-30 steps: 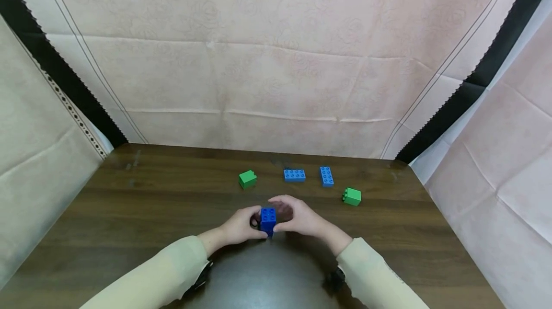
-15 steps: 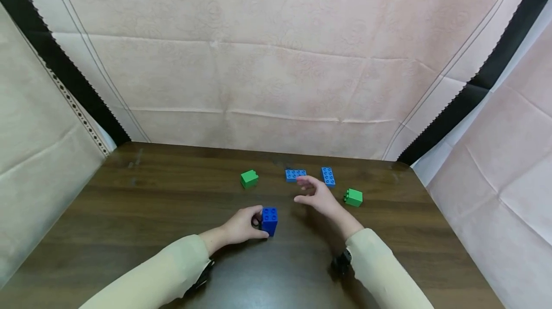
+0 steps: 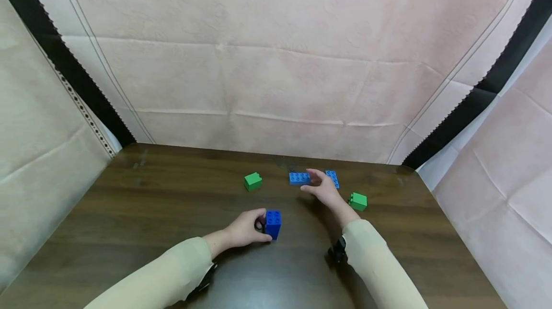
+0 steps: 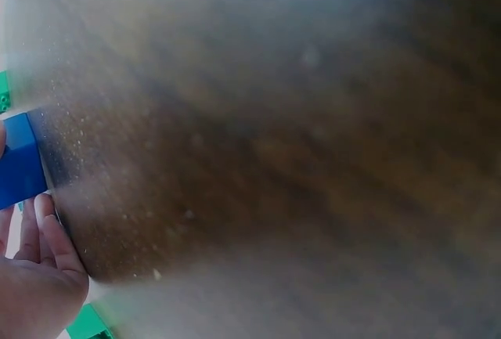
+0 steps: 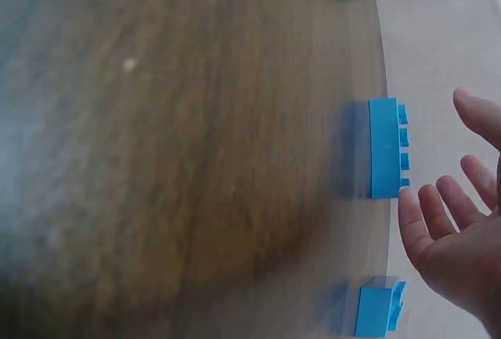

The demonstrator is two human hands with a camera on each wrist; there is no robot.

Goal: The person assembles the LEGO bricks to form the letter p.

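Note:
My left hand (image 3: 246,229) grips a dark blue block (image 3: 272,224) between thumb and fingers, its studs facing up. The same block (image 4: 19,163) shows at the edge of the left wrist view. My right hand (image 3: 323,187) hovers at the right end of a light blue brick (image 3: 299,178), its fingers apart and holding nothing. In the right wrist view that long brick (image 5: 383,149) lies studs up, just beyond the fingertips (image 5: 411,206). A second light blue brick (image 3: 332,178) lies partly behind the right hand.
A green brick (image 3: 252,181) lies left of the light blue bricks. Another green brick (image 3: 358,201) lies on its side by the right wrist. The brown table (image 3: 172,194) ends at a pale cloth backdrop (image 3: 258,84) behind and cloth at both sides.
My right hand has left the dark blue block and reached forward and right to the light blue bricks. The left hand still holds its block in about the same place.

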